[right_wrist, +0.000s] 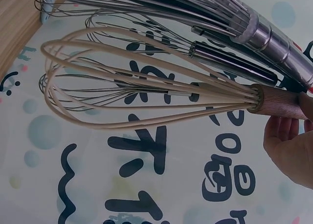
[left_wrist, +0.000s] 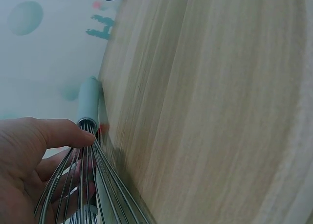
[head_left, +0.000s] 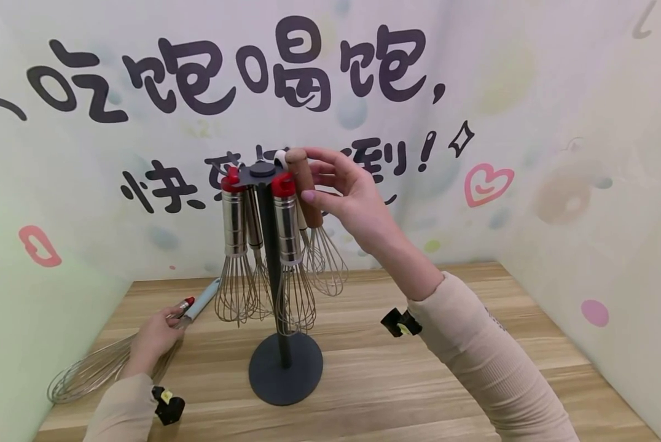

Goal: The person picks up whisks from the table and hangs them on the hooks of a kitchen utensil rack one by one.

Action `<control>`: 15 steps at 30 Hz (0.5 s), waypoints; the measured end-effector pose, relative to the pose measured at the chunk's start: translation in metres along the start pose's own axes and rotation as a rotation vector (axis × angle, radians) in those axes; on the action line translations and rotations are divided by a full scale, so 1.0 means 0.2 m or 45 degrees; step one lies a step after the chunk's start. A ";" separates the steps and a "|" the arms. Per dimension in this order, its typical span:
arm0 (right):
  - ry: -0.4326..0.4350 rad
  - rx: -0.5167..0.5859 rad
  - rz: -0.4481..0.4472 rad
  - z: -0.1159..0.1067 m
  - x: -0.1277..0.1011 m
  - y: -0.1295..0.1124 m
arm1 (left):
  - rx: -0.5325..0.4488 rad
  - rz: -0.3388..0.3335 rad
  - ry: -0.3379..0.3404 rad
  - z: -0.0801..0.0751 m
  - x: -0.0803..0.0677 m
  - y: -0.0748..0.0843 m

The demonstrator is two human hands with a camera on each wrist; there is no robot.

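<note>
My right hand (head_left: 358,196) grips a wooden-handled whisk (head_left: 306,187) by its handle, beside the top of a dark whisk stand (head_left: 286,383). In the right wrist view, this whisk (right_wrist: 276,101) has cream-coloured loops hanging free. Low on the left, my left hand (head_left: 156,337) holds a whisk with a light blue handle (head_left: 202,299). The left wrist view shows my thumb over its wires, just below the blue handle (left_wrist: 89,100). A red-tipped metal handle (head_left: 187,303) also shows by those fingers; most of it is hidden.
Two metal whisks with red tops, a nearer one (head_left: 288,227) and a left one (head_left: 234,221), hang on the stand. A dark-handled whisk (head_left: 254,221) hangs behind them. The wooden table (head_left: 397,393) meets a printed wall (head_left: 507,92) at the back.
</note>
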State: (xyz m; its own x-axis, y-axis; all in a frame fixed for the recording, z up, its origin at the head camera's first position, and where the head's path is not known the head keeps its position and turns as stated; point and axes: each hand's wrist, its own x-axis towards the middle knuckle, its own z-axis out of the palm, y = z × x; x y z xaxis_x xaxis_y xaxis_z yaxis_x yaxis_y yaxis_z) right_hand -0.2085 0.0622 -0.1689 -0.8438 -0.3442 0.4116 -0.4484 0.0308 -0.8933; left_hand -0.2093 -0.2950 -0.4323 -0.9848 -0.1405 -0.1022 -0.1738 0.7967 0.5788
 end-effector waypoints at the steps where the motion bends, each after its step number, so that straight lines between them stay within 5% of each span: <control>1: 0.000 -0.001 -0.003 0.00 0.00 0.00 | -0.002 0.004 0.002 0.00 0.00 0.00; 15: 0.000 0.000 -0.016 0.00 0.01 0.01 | -0.163 0.012 0.036 -0.05 -0.04 0.00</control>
State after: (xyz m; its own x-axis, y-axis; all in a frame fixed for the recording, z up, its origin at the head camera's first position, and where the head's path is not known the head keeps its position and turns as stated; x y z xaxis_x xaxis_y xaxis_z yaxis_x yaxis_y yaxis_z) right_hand -0.2100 0.0619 -0.1693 -0.8381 -0.3446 0.4230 -0.4592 0.0268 -0.8879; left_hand -0.2007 -0.3000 -0.4226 -0.9857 -0.1512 -0.0740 -0.1609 0.7168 0.6784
